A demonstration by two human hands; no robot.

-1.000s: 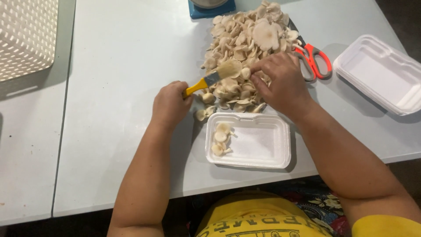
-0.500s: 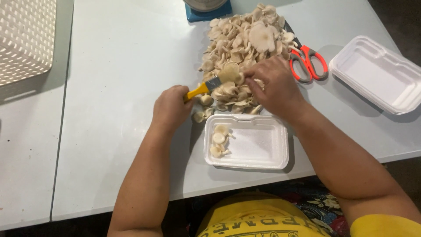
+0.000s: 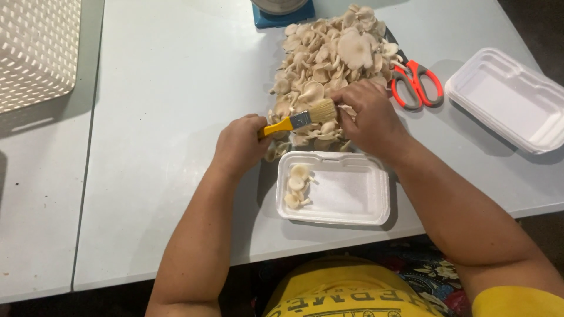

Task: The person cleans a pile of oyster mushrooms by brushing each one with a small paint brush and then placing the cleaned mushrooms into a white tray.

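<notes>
A: What's biggest here?

B: The smooth pale table (image 3: pixel 176 117). A white perforated basket (image 3: pixel 32 50) sits far left of the mushroom pile.

A: And the pile?

B: A heap of beige, fan-shaped mushrooms (image 3: pixel 329 64), matte and frilled. Just below it lies a rectangular white foam tray (image 3: pixel 346 194) with a few caps at its left end. A stack of like trays (image 3: pixel 508 97) sits well right of the pile.

A: The hands?

B: The left hand (image 3: pixel 241 144), its grip wrapped round a yellow-handled brush (image 3: pixel 299 119), holds the bristles at the pile's lower edge. The right hand (image 3: pixel 367 114), fingers curled, pinches a mushroom against the bristles.

A: Smallest?

B: Orange-handled scissors (image 3: pixel 414 79), touching the pile's right side.
</notes>
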